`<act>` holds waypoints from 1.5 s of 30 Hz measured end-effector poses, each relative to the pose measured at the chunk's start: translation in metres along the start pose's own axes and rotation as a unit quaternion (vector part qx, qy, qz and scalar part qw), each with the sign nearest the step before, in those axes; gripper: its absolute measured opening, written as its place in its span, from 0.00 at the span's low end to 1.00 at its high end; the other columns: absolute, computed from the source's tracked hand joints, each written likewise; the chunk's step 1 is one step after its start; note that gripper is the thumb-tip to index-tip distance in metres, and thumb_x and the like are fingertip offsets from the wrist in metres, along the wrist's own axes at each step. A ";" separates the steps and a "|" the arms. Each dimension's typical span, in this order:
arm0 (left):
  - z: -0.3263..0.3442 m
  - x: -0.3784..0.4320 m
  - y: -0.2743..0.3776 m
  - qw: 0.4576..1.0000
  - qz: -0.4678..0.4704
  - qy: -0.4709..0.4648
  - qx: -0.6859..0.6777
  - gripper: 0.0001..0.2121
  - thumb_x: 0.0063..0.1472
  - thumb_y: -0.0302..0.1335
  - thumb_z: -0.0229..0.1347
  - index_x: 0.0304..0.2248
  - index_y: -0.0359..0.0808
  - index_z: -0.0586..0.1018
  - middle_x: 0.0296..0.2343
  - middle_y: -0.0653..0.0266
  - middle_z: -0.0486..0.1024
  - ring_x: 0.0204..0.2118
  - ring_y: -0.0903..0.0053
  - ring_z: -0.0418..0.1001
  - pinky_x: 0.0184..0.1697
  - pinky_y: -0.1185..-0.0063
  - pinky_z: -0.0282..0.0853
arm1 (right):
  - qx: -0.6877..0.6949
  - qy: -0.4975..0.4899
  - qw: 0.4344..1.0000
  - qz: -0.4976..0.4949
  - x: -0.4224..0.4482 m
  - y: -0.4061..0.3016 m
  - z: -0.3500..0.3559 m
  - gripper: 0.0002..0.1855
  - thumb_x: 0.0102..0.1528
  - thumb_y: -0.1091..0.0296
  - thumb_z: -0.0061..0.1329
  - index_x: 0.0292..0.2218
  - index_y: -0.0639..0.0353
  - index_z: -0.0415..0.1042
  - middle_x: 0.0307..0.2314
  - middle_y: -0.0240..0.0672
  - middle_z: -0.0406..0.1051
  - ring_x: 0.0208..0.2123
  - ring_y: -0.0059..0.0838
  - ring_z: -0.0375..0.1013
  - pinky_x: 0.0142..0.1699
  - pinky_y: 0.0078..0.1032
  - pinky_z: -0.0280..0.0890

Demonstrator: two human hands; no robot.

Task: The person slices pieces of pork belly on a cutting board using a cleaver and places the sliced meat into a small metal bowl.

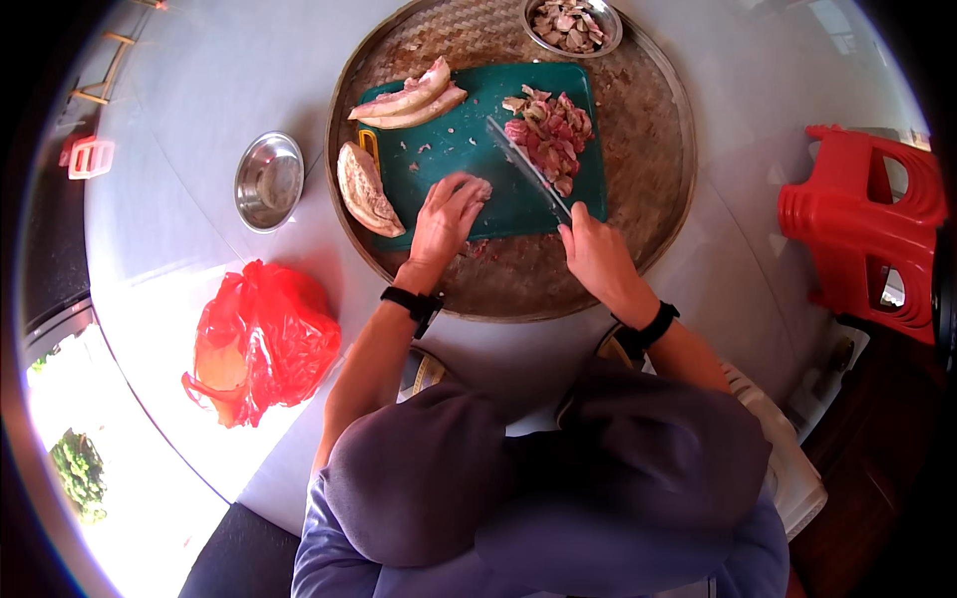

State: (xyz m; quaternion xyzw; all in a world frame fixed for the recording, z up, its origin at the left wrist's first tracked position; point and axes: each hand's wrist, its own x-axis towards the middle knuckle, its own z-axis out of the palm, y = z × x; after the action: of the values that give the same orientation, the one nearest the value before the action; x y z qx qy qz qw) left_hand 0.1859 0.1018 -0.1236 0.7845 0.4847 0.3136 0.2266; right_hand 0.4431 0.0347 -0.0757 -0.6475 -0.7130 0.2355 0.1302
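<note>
My right hand (598, 258) grips the handle of a knife (527, 164), whose blade slants up and left over the green cutting board (490, 205). Just left of the blade, my left hand (445, 224) has its fingertips on a small pale piece of meat (480, 188), slightly blurred. A heap of sliced meat (553, 134) lies on the board's right side, right of the blade. At the upper left, two long strips of fatty meat (411, 101) overlap on the board's edge. A thick pale slab of meat (365, 190) rests by the board's yellow handle (369, 143).
The board lies in a round woven bamboo tray (643, 179) on the floor. A metal bowl of pale slices (572, 28) stands at the tray's top edge. Left are a steel bowl (269, 183) and a red plastic bag (262, 344); right, a red plastic stool (860, 224).
</note>
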 end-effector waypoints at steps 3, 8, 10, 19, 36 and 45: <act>0.007 -0.009 -0.006 1.000 -0.004 0.025 0.001 0.14 0.58 0.19 0.60 0.44 0.39 0.82 0.42 0.61 0.78 0.44 0.60 0.77 0.48 0.68 0.75 | -0.022 -0.007 0.999 -0.038 -0.013 -0.015 -0.012 0.11 0.65 0.65 0.48 0.38 0.61 0.61 0.26 0.49 0.74 0.25 0.53 0.77 0.28 0.47 0.72; 0.007 -0.010 -0.005 1.000 -0.002 -0.008 0.013 0.14 0.58 0.20 0.60 0.44 0.41 0.82 0.43 0.62 0.79 0.43 0.61 0.79 0.47 0.69 0.77 | -0.034 -0.075 0.995 -0.055 -0.024 -0.025 -0.018 0.10 0.64 0.66 0.47 0.38 0.60 0.61 0.28 0.48 0.75 0.24 0.52 0.77 0.27 0.46 0.72; 0.008 -0.005 -0.004 0.999 0.015 -0.008 0.028 0.14 0.58 0.21 0.60 0.44 0.42 0.83 0.44 0.63 0.79 0.43 0.61 0.79 0.46 0.69 0.77 | -0.038 -0.093 0.994 -0.045 -0.023 -0.024 -0.022 0.10 0.64 0.66 0.47 0.38 0.61 0.61 0.28 0.49 0.75 0.24 0.52 0.77 0.27 0.46 0.72; 0.003 -0.002 -0.007 0.999 0.004 -0.035 -0.011 0.11 0.58 0.22 0.60 0.42 0.39 0.83 0.43 0.62 0.80 0.42 0.62 0.80 0.44 0.71 0.78 | -0.034 -0.136 0.990 -0.002 -0.012 -0.026 -0.006 0.10 0.64 0.65 0.48 0.39 0.59 0.62 0.23 0.50 0.76 0.24 0.55 0.78 0.30 0.50 0.73; 0.001 -0.002 -0.014 0.997 -0.063 0.043 -0.027 0.10 0.59 0.21 0.62 0.41 0.37 0.81 0.39 0.59 0.79 0.40 0.58 0.80 0.42 0.67 0.77 | -0.046 -0.048 0.997 -0.033 0.017 0.008 0.017 0.12 0.64 0.65 0.49 0.37 0.61 0.61 0.25 0.49 0.76 0.24 0.55 0.77 0.27 0.48 0.72; -0.002 -0.012 -0.006 0.997 -0.061 0.019 -0.032 0.13 0.59 0.20 0.60 0.43 0.40 0.82 0.43 0.62 0.79 0.42 0.62 0.80 0.45 0.70 0.78 | -0.050 -0.071 0.994 -0.068 -0.004 -0.032 -0.015 0.11 0.64 0.64 0.49 0.37 0.60 0.61 0.24 0.45 0.74 0.24 0.51 0.78 0.27 0.42 0.74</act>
State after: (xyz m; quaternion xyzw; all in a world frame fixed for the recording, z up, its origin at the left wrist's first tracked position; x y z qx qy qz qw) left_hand 0.1768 0.0934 -0.1299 0.7400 0.5254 0.3290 0.2612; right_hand 0.4235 0.0319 -0.0462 -0.5850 -0.7736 0.2356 0.0618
